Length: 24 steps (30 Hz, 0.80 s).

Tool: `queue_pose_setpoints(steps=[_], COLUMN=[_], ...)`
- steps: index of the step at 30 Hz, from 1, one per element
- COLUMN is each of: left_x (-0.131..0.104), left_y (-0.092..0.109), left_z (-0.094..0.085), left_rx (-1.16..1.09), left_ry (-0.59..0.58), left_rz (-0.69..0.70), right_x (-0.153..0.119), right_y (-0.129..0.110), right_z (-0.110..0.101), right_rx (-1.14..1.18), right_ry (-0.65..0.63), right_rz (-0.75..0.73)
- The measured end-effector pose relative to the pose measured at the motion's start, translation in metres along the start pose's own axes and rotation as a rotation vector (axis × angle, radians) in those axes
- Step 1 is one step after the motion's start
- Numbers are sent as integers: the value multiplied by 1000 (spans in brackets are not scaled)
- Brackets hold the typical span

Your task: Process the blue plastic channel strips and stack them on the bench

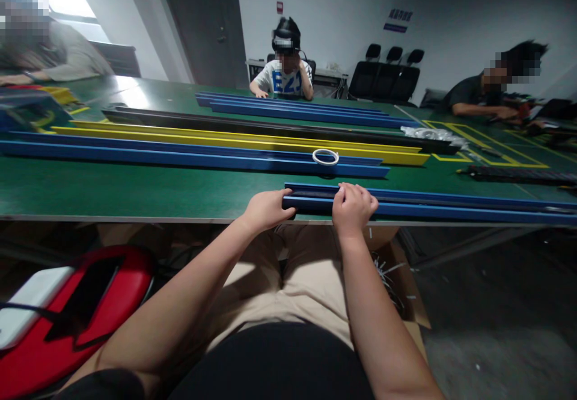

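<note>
Both your hands are on the near blue channel [451, 210], which lies along the desk's [135, 189] near edge and runs out of view at the right. Your left hand [269, 207] pinches its left end, thumb and fingers apart across the front wall; your right hand [354, 207] is curled over the channel just beside, fingertips hidden. Because you hold only this end and the far one is out of sight, a sharp twist or sideways pull could swing the long tail into the black strip [523, 175] behind it or something you cannot see. A tug toward you could carry the channel over the edge, so close does it lie, and drop it on your legs or the box [412, 295] below. Pushing it away risks meeting the far blue channel [193, 156] and the white ring [325, 163] at that one's right part; the ring looks perched there and might roll or fall if bumped, and a harder shove could reach the yellow channel [247, 143] beyond. Thin walls may also flex or nip your fingers if you squeeze unevenly, and your left fingertips, right at the cut end, could slip off or scrape.
</note>
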State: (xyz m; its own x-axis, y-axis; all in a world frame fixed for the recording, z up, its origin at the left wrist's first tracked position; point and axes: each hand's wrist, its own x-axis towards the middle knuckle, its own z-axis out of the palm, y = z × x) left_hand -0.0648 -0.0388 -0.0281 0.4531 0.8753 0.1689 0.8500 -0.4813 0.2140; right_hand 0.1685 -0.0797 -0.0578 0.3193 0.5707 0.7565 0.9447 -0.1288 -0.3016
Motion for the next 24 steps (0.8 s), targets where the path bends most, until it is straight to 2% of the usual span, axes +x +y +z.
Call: queue_pose_setpoints(steps=[12,24], left_x=[7,7], left_y=[-8,-11], left_z=[-4,-7], left_rx=[-53,-98], left_ry=[-73,-91], left_rz=[41,81], right_x=[0,-1], right_y=[0,-2], right_z=[-1,-1], right_rx=[10,-8], right_ry=[0,-6], right_rz=[6,3])
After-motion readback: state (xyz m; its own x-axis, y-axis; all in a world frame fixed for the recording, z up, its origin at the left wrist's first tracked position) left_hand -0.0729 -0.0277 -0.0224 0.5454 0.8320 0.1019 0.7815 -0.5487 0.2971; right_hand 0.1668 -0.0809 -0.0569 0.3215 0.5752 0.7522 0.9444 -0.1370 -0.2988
